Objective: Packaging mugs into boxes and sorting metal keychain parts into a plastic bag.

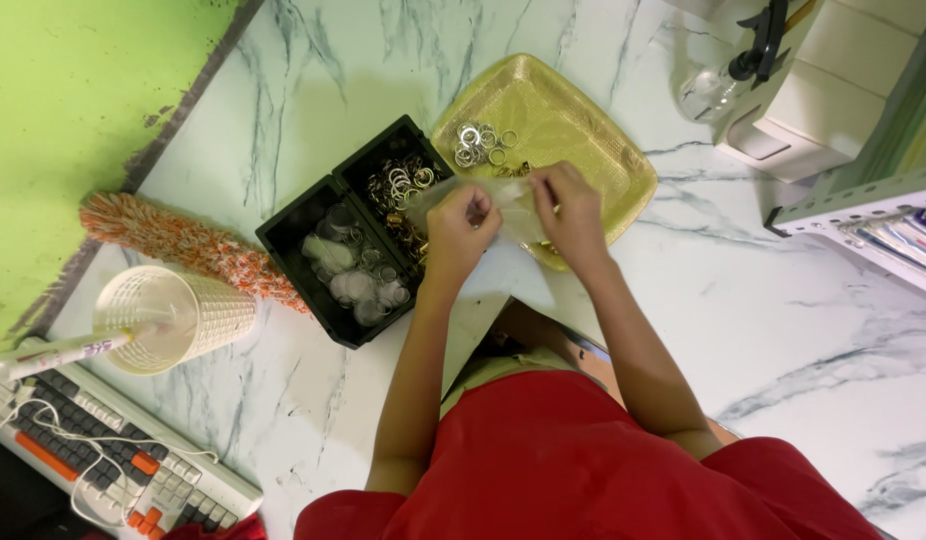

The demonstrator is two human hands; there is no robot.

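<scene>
Gently, I am pinching both hands, left hand [461, 228] and right hand [571, 208], on the thin, limp, slippery plastic bag [510, 207], gripping its top edges.

We see a small clear plastic bag [508, 205], thin and crinkled, held up between both hands over the near edge of a gold tray [593, 150]. Its mouth faces the left hand [461, 232], which pinches one side, while the right hand [568, 210] grips the other. The square tray lies flat on the marble with a cluster of silver rings [480, 143] in its far left corner and a few brass-coloured ones just beside them.
</scene>
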